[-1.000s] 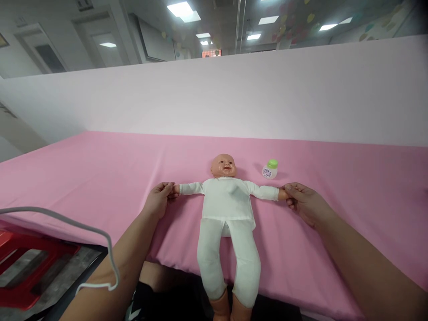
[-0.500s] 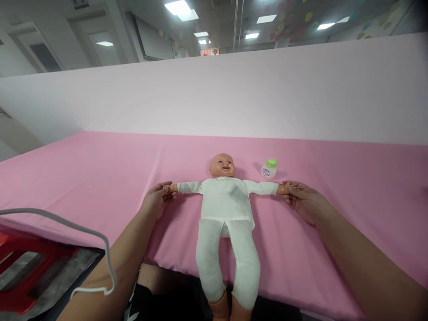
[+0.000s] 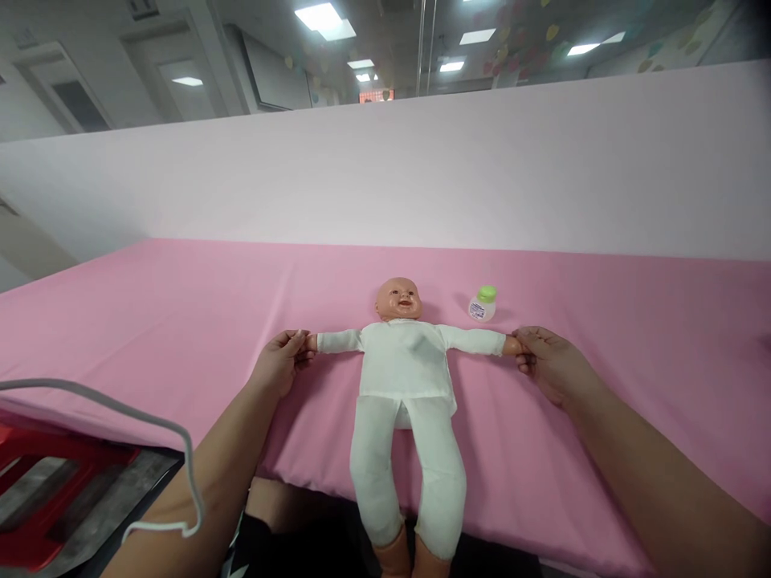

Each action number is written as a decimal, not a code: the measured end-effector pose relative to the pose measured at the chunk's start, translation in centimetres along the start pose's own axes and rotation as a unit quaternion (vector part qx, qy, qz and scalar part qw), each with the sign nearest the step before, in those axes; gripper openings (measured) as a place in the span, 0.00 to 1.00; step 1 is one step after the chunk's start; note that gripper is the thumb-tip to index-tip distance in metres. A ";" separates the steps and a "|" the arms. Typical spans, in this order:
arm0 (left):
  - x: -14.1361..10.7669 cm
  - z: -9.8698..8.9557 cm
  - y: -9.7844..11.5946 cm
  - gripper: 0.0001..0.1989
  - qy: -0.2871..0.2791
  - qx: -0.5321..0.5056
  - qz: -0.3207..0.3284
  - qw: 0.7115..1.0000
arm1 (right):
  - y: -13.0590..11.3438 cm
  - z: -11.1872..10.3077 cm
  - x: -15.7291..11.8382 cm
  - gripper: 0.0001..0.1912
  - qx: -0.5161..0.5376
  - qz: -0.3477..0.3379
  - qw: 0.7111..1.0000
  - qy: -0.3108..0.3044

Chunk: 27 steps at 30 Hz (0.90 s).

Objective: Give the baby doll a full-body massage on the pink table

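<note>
A baby doll (image 3: 408, 361) in a white long-sleeved top and white trousers lies on its back, face up, its arms stretched out sideways. Its lower legs reach past the front edge of the pink sheet (image 3: 536, 449). My left hand (image 3: 282, 361) is closed around the doll's hand on the left side of the view. On the other side, my right hand (image 3: 549, 360) pinches the doll's other hand, fingers wrapped about it. Just beyond that outstretched arm stands a small clear bottle (image 3: 483, 306) with a green cap and a printed label.
Behind the pink surface rises a plain white wall (image 3: 385, 177) with glass above it. A grey cable (image 3: 120, 409) loops over my left forearm. At lower left, a red plastic stool (image 3: 54, 498) stands on the floor.
My right hand has shifted its hold slightly towards the end of the doll's hand, and that arm looks a little more extended. The left hand keeps its grip.
</note>
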<state>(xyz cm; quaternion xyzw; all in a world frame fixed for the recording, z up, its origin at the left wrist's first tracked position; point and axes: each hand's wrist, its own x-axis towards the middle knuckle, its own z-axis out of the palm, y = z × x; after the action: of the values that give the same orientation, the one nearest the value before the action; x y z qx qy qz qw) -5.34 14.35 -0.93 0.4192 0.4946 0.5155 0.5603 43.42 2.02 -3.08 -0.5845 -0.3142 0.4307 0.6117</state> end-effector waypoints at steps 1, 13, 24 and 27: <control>0.0 0.0 0.0 0.17 0.004 -0.001 -0.001 1.000 | 0.0 0.0 0.0 0.18 -0.002 -0.002 1.000 -0.002; 0.4 -0.3 -0.2 0.16 0.008 -0.048 -0.022 0.999 | -0.4 0.3 -0.5 0.19 0.057 0.009 0.997 -0.045; 0.2 0.0 -0.3 0.14 -0.006 -0.011 -0.002 1.000 | -0.9 0.5 -0.7 0.21 -0.003 -0.004 1.000 -0.009; 0.2 0.2 -0.2 0.11 0.007 -0.007 -0.006 1.000 | -1.1 0.6 -0.9 0.21 -0.012 -0.012 1.000 0.005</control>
<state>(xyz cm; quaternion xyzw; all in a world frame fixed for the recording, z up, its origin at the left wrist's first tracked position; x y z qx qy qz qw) -5.12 14.56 -1.15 0.4089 0.4973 0.5187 0.5626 42.63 1.54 -1.84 -0.5900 -0.3231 0.4171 0.6112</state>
